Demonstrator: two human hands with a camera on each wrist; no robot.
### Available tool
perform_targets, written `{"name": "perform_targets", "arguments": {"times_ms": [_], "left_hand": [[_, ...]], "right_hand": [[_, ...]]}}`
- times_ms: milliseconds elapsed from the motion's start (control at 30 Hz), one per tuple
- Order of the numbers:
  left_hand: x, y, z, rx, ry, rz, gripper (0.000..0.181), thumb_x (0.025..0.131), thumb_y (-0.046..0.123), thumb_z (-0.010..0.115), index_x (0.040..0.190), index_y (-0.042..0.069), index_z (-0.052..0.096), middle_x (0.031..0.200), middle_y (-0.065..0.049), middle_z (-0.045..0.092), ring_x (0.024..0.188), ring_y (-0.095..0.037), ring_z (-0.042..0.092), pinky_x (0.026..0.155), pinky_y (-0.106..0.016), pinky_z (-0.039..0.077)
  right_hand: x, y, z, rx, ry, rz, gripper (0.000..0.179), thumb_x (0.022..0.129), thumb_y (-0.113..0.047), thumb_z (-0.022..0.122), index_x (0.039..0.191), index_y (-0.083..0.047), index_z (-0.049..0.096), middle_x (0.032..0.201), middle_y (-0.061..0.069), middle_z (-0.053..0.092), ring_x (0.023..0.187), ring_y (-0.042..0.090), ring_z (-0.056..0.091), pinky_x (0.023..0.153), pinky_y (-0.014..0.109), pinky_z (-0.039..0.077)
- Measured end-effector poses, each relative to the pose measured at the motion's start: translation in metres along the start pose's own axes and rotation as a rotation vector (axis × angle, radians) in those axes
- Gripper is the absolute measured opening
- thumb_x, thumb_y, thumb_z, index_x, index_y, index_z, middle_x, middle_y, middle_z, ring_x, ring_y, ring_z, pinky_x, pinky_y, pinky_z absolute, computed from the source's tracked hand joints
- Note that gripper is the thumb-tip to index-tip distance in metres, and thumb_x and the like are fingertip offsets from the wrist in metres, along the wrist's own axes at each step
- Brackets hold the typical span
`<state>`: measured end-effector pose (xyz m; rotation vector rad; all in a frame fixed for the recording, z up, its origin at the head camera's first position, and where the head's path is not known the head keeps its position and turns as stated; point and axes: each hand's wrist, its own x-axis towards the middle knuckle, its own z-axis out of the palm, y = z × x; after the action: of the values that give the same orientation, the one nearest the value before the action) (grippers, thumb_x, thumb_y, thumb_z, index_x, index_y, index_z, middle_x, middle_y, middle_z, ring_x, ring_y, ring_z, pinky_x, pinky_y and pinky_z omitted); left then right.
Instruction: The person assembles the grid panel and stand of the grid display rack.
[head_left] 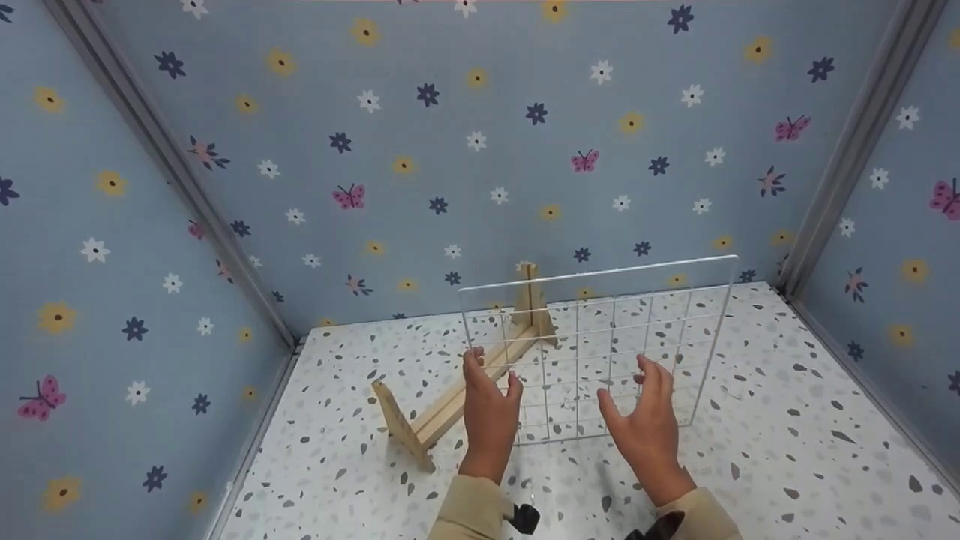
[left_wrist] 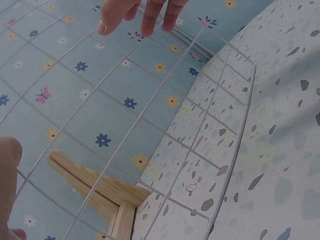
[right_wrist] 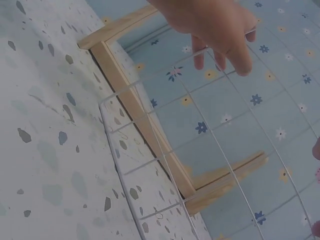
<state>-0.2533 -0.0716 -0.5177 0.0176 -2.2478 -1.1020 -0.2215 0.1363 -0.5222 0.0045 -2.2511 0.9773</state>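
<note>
A white wire grid panel (head_left: 577,358) stands tilted above the table, its lower edge close to the tabletop. My left hand (head_left: 489,416) grips its left side edge, with the thumb in front and fingers around the edge. In front of the right half of the grid is my right hand (head_left: 646,424), thumb and fingers spread apart and loosely bent. Its fingertips (left_wrist: 148,27) overlap the wires in the left wrist view. Behind and left of the panel lies a wooden stand (head_left: 461,394), a grooved long bar with an upright slotted piece at each end.
The white speckled table (head_left: 787,420) meets a blue flowered back wall (head_left: 480,165) and side walls. Grey metal strips (head_left: 172,165) run along the corners. The stand's far end piece (head_left: 531,304) is near the back wall.
</note>
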Motion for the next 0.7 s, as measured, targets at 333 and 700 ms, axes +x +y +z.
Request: {"name": "perform_targets", "arguments": {"times_ms": [333,700], "left_hand": [[-0.001,0.003,-0.002,0.000,-0.012,-0.009,0.068,0.088,0.028,0.061,0.139,0.009,0.020,0.136,-0.008,0.039,0.106,-0.024,0.053,0.064,-0.033,0.049],[-0.005,0.001,-0.002,-0.008,-0.006,-0.013,0.067,0.088,0.025,0.062,0.138,0.009,0.021,0.134,-0.011,0.039,0.101,-0.023,0.056,0.065,-0.033,0.049]], "right_hand": [[-0.001,-0.010,0.014,0.046,-0.084,0.088,0.066,0.082,-0.047,0.064,0.134,-0.014,0.038,0.127,-0.001,0.046,0.106,0.020,0.053,0.062,0.037,0.048],[0.002,-0.016,0.030,0.073,-0.198,0.199,0.059,0.082,-0.046,0.064,0.130,-0.020,0.040,0.127,0.000,0.051,0.106,0.023,0.055,0.072,0.043,0.047]]}}
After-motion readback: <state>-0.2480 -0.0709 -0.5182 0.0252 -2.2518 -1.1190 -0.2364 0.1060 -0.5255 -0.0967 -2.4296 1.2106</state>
